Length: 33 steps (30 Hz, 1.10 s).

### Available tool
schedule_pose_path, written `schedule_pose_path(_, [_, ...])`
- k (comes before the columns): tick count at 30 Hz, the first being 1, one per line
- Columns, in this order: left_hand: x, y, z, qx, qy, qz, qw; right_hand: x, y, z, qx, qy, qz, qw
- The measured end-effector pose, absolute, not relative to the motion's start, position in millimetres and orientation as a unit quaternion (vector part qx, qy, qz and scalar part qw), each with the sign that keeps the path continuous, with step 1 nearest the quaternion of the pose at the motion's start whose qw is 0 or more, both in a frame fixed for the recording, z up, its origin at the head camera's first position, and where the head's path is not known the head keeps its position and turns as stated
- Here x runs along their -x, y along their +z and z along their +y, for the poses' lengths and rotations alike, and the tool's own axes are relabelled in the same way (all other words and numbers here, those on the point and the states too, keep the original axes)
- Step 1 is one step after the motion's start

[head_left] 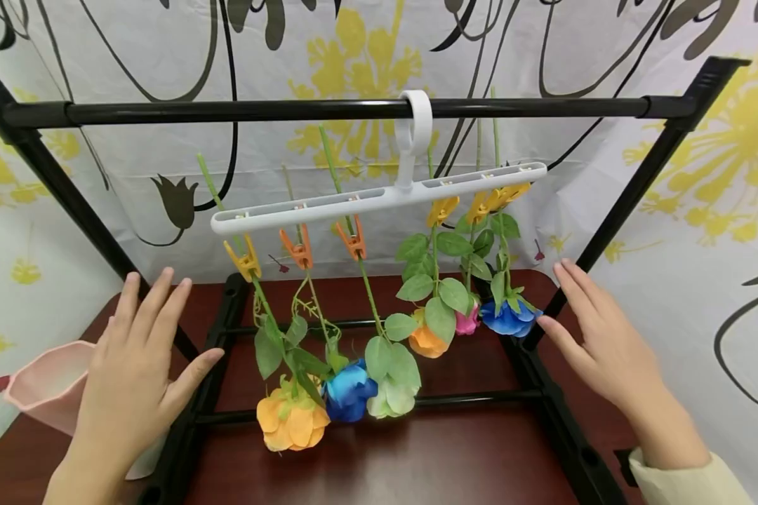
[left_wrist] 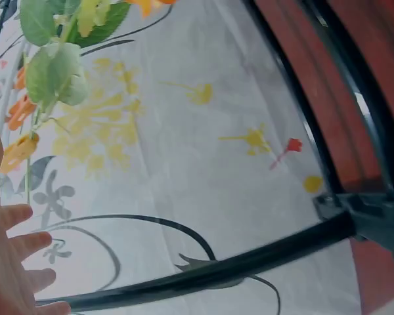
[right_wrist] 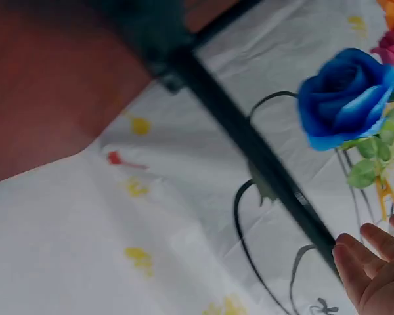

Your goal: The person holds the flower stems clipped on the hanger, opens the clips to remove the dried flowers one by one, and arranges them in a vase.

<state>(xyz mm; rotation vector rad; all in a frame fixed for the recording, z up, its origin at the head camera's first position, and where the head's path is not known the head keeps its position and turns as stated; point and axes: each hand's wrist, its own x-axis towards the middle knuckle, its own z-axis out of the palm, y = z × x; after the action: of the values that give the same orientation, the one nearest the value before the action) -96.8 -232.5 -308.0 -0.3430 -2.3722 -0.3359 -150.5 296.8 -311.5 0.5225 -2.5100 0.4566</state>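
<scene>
Head view: clipping looks finished; the next move likely calls only for withdrawal. Left hand and right hand, both empty, fingers extended, thumbs apart, flank a black rack, contact unclear. Between them, six artificial flowers hang head-down from a white clip hanger on the top rail.

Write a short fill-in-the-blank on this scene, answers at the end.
1. The white hanger hangs by its ____ from the black top bar.
2. The clipped flowers hang with their blooms pointing ____.
3. The pink bloom hangs between an orange bloom and a ____ one.
4. The vessel beside the left hand is ____.

Missing words: hook; down; blue; pink.
</scene>
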Motion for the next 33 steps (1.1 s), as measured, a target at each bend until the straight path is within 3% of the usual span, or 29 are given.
schedule_pose_path(8, [102.9, -294.5, -212.6, 0.208, -0.165, -0.825, 0.498, 186.6, -289.6, 271.4, -0.185, 0.264, -0.915, 0.243])
schedule_pose_path(13, [105.0, -286.8, -199.3, 0.237, -0.206, -0.768, 0.558, 206.1, -284.2, 260.7, -0.159, 0.332, -0.898, 0.242])
schedule_pose_path(24, [111.2, -280.6, -165.8, 0.316, -0.278, -0.691, 0.587, 234.5, -284.9, 252.2, -0.148, 0.419, -0.861, 0.245])
schedule_pose_path(33, [116.4, -282.3, -131.9, 0.361, -0.312, -0.694, 0.540, 234.6, -288.6, 247.6, -0.144, 0.493, -0.836, 0.193])
